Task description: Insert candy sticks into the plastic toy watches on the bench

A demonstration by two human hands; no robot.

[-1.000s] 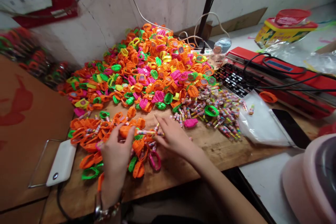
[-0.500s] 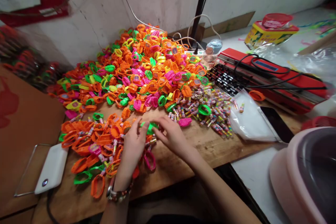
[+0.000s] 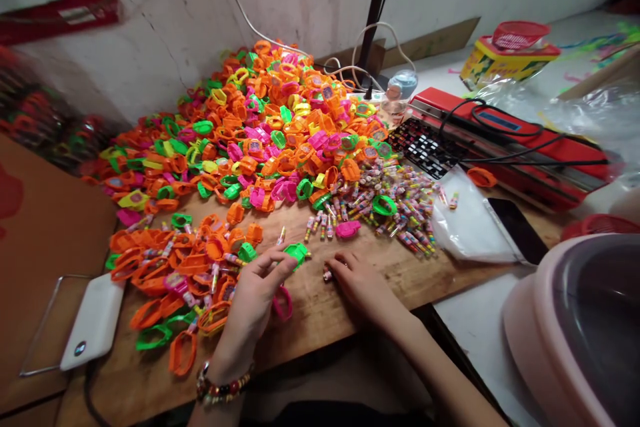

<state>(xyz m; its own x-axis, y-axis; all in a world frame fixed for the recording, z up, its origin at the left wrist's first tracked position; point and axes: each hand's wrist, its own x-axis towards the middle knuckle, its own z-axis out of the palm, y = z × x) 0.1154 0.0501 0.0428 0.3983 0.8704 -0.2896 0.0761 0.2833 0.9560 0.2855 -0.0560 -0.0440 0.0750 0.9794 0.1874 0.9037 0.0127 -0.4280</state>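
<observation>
My left hand (image 3: 261, 283), a beaded bracelet at its wrist, pinches a green toy watch (image 3: 299, 253) between thumb and fingers. To its right, my right hand (image 3: 361, 283) is low over the table with fingers curled on a small candy tube (image 3: 327, 275); only the tube's end shows. Behind the right hand lies a heap of such printed candy tubes (image 3: 400, 197), with a pink toy watch (image 3: 347, 229) at its near edge. Left of my left hand, several mostly orange toy watches (image 3: 183, 353) lie in a pile, some with tubes attached.
A large mound of colourful toy watches (image 3: 280, 127) rises against the wall. At right are a clear plastic bag (image 3: 463, 220), a dark phone (image 3: 517, 230), a red sealing machine (image 3: 525, 147) and a pink basin (image 3: 525, 307). A white power bank (image 3: 95, 323) lies at left.
Both hands were together around the green toy watch. My right hand has let go of it and moved right and down to a candy tube; my left hand keeps the watch.
</observation>
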